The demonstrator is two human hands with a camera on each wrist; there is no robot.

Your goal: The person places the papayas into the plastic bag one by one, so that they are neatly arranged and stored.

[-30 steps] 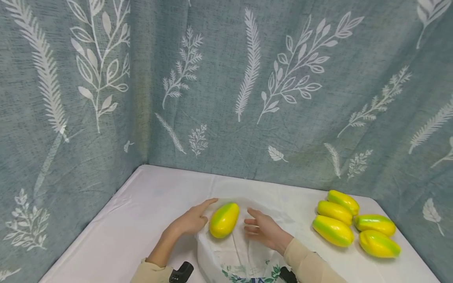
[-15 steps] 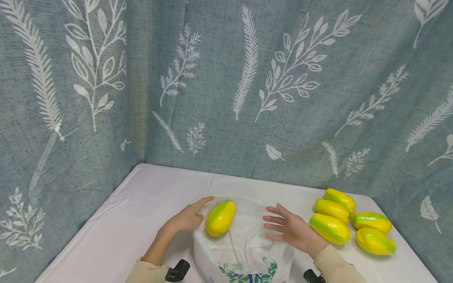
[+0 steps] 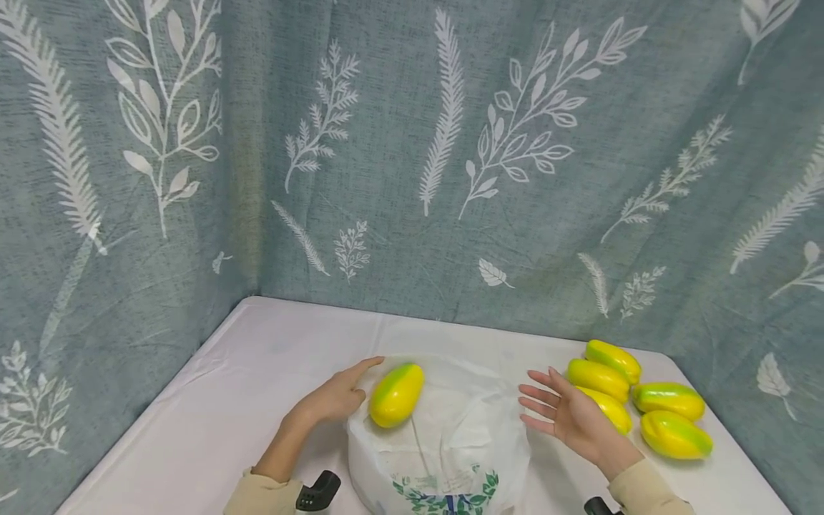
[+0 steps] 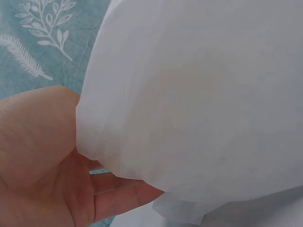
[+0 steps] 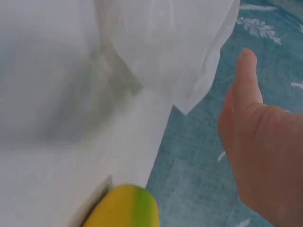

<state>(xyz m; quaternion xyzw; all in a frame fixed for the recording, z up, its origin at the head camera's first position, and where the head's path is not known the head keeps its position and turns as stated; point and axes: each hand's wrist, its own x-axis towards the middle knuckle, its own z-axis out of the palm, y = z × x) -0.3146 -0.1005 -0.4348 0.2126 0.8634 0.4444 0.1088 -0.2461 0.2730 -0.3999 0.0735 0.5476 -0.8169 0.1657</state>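
A papaya (image 3: 396, 395), yellow with a green streak, lies at the left of the white plastic bag's (image 3: 470, 429) mouth. Beside it, my left hand (image 3: 331, 397) rests at the bag's left rim, index finger straight. In the left wrist view the bag's wall hides the fingertips of the left hand (image 4: 42, 151). My right hand (image 3: 573, 418) is held off the bag's right side, palm facing it, fingers extended, nothing in it. Behind that hand lie several more papayas (image 3: 672, 400). In the right wrist view the bag (image 5: 170, 47) is apart from the right hand (image 5: 258, 142).
White cloth covers the table (image 3: 283, 343). A blue-green curtain (image 3: 386, 157) with white leaf prints hangs along the back and sides. The bag's front carries a printed green leaf pattern. One papaya (image 5: 125, 208) cuts into the right wrist view's lower edge; which one, I cannot tell.
My right hand has moved out of the bag's mouth to the right, towards the group of papayas, its fingers spreading. The left hand stays at the rim, and the papaya beside it has hardly moved.
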